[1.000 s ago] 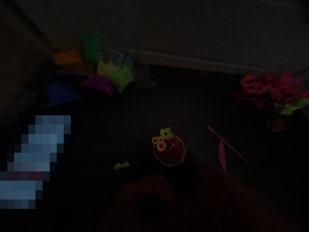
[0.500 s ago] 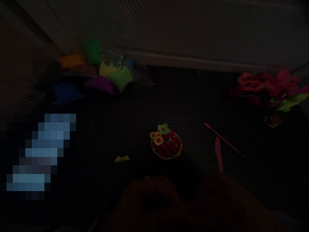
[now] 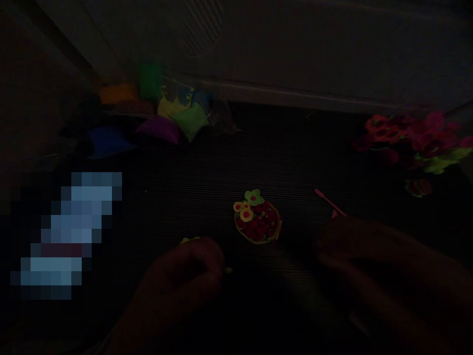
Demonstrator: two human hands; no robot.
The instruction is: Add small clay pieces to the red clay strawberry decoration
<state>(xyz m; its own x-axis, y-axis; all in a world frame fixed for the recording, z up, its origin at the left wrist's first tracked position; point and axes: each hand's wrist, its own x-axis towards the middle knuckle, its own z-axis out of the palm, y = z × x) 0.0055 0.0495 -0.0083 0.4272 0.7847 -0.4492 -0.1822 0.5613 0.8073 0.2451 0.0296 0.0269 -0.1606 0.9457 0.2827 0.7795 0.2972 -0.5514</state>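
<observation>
The scene is very dark. A small clay basket (image 3: 257, 222) with red pieces and yellow and green flowers lies on the dark ribbed mat (image 3: 207, 197). My left hand (image 3: 185, 276) is curled just below and left of it, with a tiny pale bit (image 3: 228, 270) at its fingertips. It partly covers a yellow clay scrap (image 3: 187, 240). My right hand (image 3: 354, 246) lies to the right of the basket, over a pink plastic knife whose tip (image 3: 334, 214) shows. A thin pink stick (image 3: 325, 197) pokes out beyond it. The right hand's fingers are too dark to read.
Several coloured clay bags (image 3: 162, 118) are piled at the back left by the wall. A cluster of red, pink and green clay flowers (image 3: 414, 143) sits at the far right. A blurred bright patch (image 3: 70, 231) is at the left.
Both hands have moved up from the bottom edge. The left hand now reaches the yellow scrap, and the right hand has come over the pink knife and the stick's near end.
</observation>
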